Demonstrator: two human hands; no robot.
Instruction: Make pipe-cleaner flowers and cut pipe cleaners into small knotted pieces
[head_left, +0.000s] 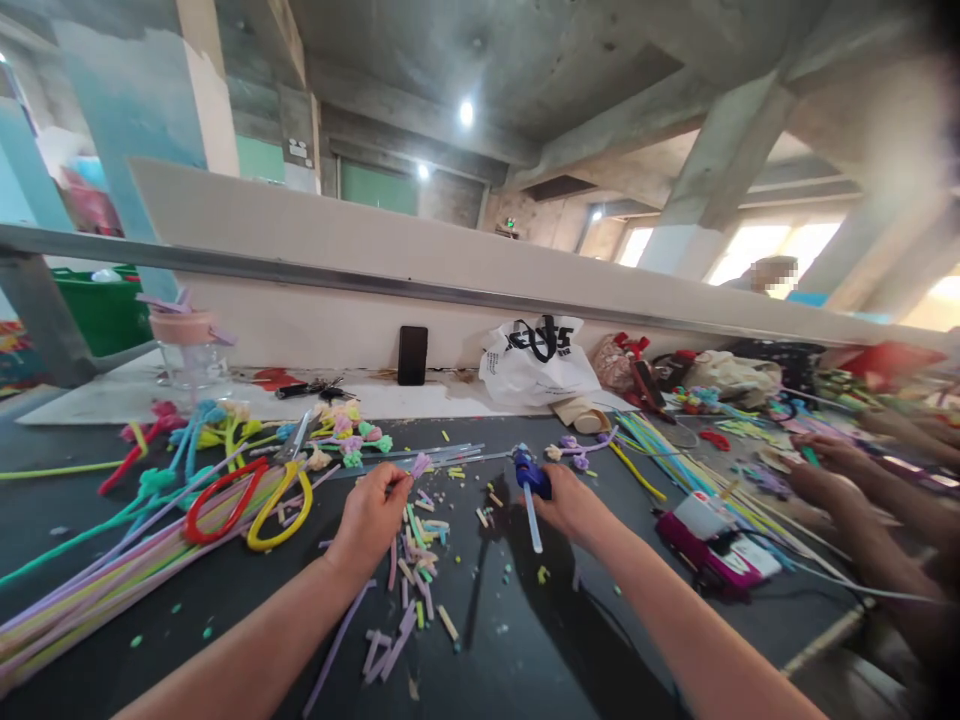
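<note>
My left hand [377,508] pinches a small purple piece of pipe cleaner [421,465] between thumb and fingers. My right hand [568,497] is wrapped round a blue hot glue gun [529,474], with a clear glue stick [533,520] sticking out of its back toward me. Cut pipe cleaner pieces [416,570] in purple, yellow and cream lie scattered between my hands. Scissors [281,500] with one red and one yellow handle rest left of my left hand on long pipe cleaners [150,570]. Several clear glue sticks [450,456] lie just beyond my left hand.
A phone [412,356] leans on the back panel beside a white plastic bag [532,360]. A lidded jar [187,345] stands at the far left. A purple and white box with cables [716,540] sits at right, near another person's hands [821,470]. Finished pipe cleaner flowers [352,435] lie behind.
</note>
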